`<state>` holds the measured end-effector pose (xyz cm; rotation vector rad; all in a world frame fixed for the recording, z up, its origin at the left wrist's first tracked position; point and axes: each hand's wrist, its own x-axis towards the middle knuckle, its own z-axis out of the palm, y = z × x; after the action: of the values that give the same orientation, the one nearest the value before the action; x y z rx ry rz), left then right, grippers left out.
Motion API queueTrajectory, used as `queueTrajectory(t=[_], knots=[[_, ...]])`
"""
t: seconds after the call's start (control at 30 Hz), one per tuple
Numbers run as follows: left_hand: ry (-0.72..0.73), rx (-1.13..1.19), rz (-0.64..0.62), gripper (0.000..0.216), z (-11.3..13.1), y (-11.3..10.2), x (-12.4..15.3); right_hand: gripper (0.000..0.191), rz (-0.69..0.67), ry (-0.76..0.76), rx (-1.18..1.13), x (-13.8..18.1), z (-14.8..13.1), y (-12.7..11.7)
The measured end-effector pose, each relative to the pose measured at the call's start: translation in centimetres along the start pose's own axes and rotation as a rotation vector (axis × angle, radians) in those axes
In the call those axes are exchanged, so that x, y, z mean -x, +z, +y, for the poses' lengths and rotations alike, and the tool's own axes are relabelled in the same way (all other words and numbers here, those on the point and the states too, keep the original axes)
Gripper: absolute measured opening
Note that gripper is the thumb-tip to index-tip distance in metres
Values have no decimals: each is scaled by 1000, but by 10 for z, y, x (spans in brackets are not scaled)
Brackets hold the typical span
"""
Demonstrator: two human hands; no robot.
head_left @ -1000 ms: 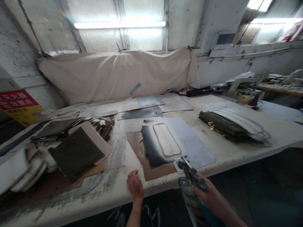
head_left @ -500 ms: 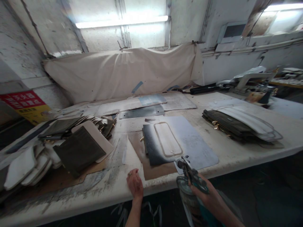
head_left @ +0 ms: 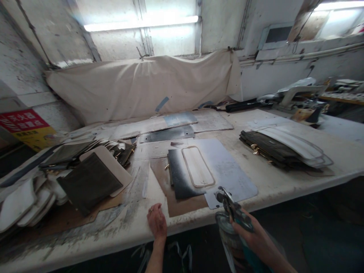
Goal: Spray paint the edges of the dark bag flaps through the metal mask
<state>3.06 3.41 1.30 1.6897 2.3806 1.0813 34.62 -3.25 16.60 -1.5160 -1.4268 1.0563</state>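
Note:
My right hand (head_left: 250, 231) grips a spray gun (head_left: 229, 206) with a metal cup (head_left: 227, 227) under it, at the table's front edge. The nozzle points forward over a pale board (head_left: 233, 170). On that board's left part lies a dark panel (head_left: 182, 182), and a white rounded-rectangle piece with a tan rim (head_left: 198, 167) rests across the two. A soft pale haze surrounds this piece on the dark surface. My left hand (head_left: 157, 222), fingers curled in, leans on the table edge left of the brown sheet (head_left: 182, 206); I see nothing in it.
Left stand piled dark olive leather pieces (head_left: 91, 182) and white pieces (head_left: 19, 204). Rightward lies a stack of dark pieces with gold clasps (head_left: 267, 149), topped by white panels (head_left: 292, 144). A beige cloth (head_left: 142, 87) hangs behind; a sewing machine (head_left: 301, 93) stands far right.
The whole view has shifted a little, so the table's things sit further left. The spray gun has moved slightly right relative to the board. My left hand stays at the table edge.

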Motion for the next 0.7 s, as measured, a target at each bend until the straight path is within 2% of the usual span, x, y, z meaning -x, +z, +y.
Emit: queueTrajectory(t=[0.3, 0.53, 0.7], knots=[[7, -42, 14, 32, 2, 1, -1, 24, 34, 28, -53, -12, 15, -26], [8, -66, 15, 32, 5, 3, -3, 13, -6, -1, -40, -24, 23, -47], [24, -83, 22, 32, 5, 4, -3, 8, -29, -29, 10, -38, 18, -58]])
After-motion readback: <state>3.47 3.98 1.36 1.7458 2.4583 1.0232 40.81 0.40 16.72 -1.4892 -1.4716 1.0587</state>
